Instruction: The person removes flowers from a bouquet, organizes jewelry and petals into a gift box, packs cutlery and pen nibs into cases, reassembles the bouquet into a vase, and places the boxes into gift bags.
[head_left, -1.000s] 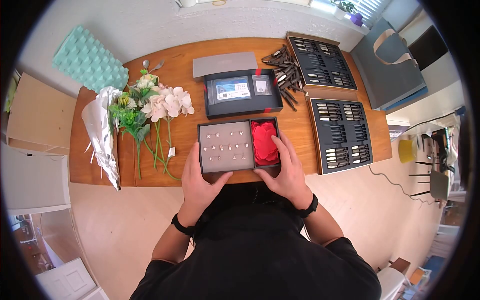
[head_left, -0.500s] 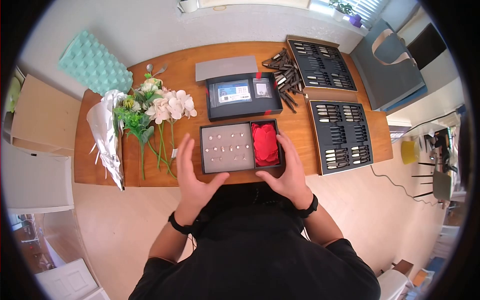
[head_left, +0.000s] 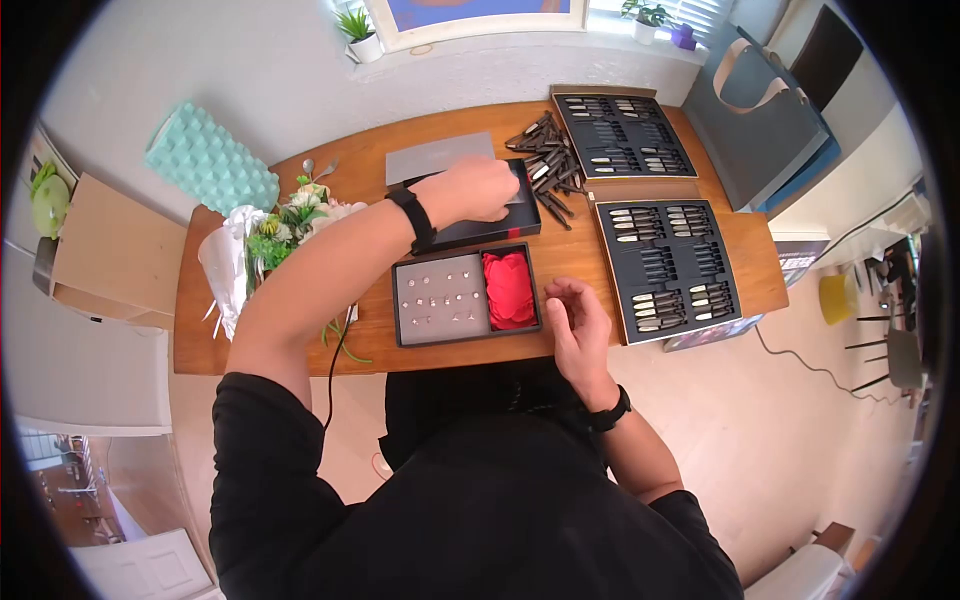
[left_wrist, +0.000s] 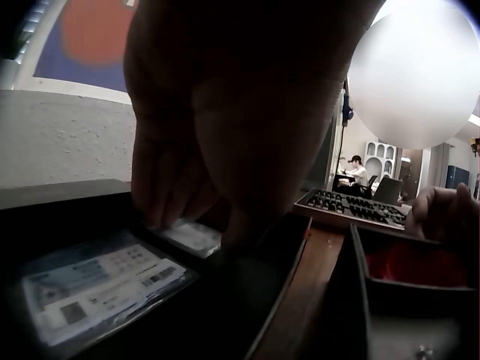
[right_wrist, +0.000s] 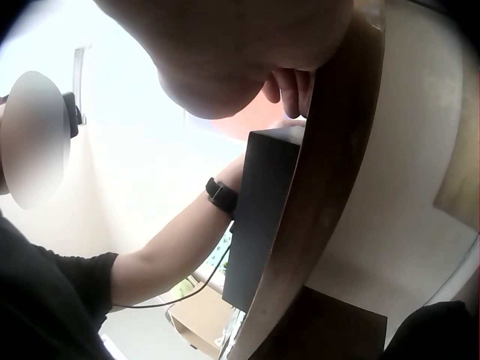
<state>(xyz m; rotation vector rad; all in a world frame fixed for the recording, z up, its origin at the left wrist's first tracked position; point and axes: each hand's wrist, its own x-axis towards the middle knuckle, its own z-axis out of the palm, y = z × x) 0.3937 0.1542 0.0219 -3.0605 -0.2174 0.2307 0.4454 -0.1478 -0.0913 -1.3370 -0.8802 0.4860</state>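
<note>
My left hand (head_left: 475, 190) reaches down into the black box (head_left: 485, 238), blurred in the head view. Its fingers and thumb stand apart over a small clear packet (left_wrist: 193, 237) in the left wrist view. Beside that lies a larger clear packet with a printed card (left_wrist: 105, 289). Nearer me is a box of earrings (head_left: 398, 318), with small earrings (head_left: 433, 300) on a grey pad and a red fabric flower (head_left: 510, 290) at the right. My right hand (head_left: 582, 325), fingers loosely bent, is just right of this box.
A grey lid (head_left: 440, 155) lies behind the black box. Slim dark pieces (head_left: 548, 165) are piled behind right, near two trays (head_left: 660, 270) of similar pieces. Artificial flowers (head_left: 300, 215), crumpled foil (head_left: 228, 265) and a turquoise vase (head_left: 212, 160) occupy the left. A blue bag (head_left: 760, 125) stands right.
My left hand left the earring box's left side and moved forward and right into the black box. My right hand came off the earring box's right side. The head view tilted up.
</note>
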